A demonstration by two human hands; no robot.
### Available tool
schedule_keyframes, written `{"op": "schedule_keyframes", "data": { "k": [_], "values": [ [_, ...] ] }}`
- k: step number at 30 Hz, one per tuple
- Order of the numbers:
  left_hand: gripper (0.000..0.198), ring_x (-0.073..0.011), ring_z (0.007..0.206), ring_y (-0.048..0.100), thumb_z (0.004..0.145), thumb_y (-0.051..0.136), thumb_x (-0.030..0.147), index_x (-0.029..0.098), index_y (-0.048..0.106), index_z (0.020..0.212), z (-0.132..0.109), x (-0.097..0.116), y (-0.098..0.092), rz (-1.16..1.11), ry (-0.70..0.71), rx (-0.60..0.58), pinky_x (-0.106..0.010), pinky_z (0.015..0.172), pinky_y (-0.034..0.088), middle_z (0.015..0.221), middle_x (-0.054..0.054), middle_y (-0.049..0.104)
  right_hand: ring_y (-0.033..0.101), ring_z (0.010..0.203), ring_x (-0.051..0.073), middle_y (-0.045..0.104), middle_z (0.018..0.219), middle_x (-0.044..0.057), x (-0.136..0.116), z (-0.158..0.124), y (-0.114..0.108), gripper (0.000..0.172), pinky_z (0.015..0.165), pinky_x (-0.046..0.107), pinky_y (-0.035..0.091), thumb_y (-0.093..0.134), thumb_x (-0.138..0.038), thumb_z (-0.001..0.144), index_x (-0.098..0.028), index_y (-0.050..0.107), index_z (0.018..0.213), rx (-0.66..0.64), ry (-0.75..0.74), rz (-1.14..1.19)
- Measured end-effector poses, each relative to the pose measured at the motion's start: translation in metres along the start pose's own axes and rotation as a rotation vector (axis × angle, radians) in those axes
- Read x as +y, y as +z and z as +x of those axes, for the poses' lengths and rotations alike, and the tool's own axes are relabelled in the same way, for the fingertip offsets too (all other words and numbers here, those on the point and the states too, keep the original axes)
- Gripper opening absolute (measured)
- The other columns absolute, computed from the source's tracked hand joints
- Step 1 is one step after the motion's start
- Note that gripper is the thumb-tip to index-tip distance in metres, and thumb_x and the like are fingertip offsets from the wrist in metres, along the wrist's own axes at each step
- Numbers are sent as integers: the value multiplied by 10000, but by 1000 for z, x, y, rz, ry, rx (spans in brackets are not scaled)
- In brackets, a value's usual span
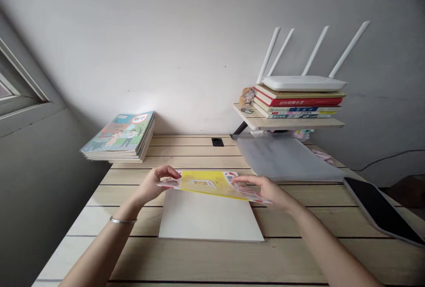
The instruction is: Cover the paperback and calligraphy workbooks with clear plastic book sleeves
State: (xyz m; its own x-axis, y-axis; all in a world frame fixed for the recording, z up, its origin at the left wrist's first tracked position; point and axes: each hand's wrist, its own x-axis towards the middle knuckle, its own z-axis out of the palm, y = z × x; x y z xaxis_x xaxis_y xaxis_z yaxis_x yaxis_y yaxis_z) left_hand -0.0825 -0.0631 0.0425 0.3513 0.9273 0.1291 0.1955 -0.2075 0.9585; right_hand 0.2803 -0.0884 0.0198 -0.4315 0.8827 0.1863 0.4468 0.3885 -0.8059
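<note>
Between my left hand (160,182) and my right hand (262,188) is a thin yellow-and-white printed plastic wrapper (202,184). It has red marks and a barcode, and its right end looks see-through, with my fingers showing behind it. My left hand pinches its left edge, while the fingers of my right hand close round its right end. Under the wrapper, a white block of paper (211,218) lies flat on the desk. The wrapper tilts over the paper's far part and covers it.
Books (122,134) are stacked at the left back. On the right, a raised shelf (299,122) bears books and a white router (303,83) with antennas. A translucent grey folder (282,156) lies below it, near a dark tablet or phone (381,207). A black desk socket (217,142) sits at the back.
</note>
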Motion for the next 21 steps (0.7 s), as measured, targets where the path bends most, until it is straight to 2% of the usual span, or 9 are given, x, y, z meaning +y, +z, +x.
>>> {"op": "schedule_keyframes", "data": {
  "k": [4,8,10,12,14,17,21],
  "values": [
    [377,-247,1020,624,684,709,248,190,663,1053,-41,-1,-3,417,190,-106,-345,904,475,1116,-127,666,520,1194,276,602,1249,113,6,-30,17,502,983,430,451,700,-387,728,-251,616,1204,9,-282,-300],
    [586,-251,1299,406,762,587,172,253,472,1331,-80,-5,3,824,362,-330,-418,1058,358,1403,-97,456,430,1281,247,516,1355,59,4,-60,36,448,1008,427,439,602,-261,822,-319,554,1264,-30,-319,-536],
    [654,-272,1353,306,782,586,222,256,369,1398,-92,-8,9,977,409,-379,-458,1076,327,1471,-102,340,372,1319,261,450,1408,50,0,-72,43,482,1029,459,411,590,-265,829,-325,510,1301,-61,-320,-607],
    [663,-282,1370,255,818,569,260,244,306,1427,-100,-15,14,1103,458,-364,-464,1071,336,1490,-113,288,317,1345,283,374,1454,60,-2,-81,50,533,1039,492,385,606,-320,822,-312,464,1336,-81,-335,-650],
    [602,-262,1368,263,871,499,214,240,287,1433,-104,-22,18,1208,515,-305,-445,1069,348,1478,-111,313,281,1360,279,334,1472,68,-1,-86,56,545,1041,495,378,589,-319,839,-300,426,1359,-66,-349,-673],
    [557,-233,1339,335,899,415,140,233,284,1433,-109,-29,21,1300,584,-254,-413,1066,365,1448,-103,374,268,1366,237,351,1463,49,5,-90,61,506,1053,458,372,527,-216,880,-312,411,1362,-27,-353,-676],
    [554,-238,1296,408,891,395,128,184,290,1433,-116,-30,22,1354,665,-213,-385,1039,406,1387,-123,464,284,1357,211,390,1441,39,8,-92,60,524,1075,428,354,473,-113,888,-310,399,1368,-32,-375,-701]
  ]
}}
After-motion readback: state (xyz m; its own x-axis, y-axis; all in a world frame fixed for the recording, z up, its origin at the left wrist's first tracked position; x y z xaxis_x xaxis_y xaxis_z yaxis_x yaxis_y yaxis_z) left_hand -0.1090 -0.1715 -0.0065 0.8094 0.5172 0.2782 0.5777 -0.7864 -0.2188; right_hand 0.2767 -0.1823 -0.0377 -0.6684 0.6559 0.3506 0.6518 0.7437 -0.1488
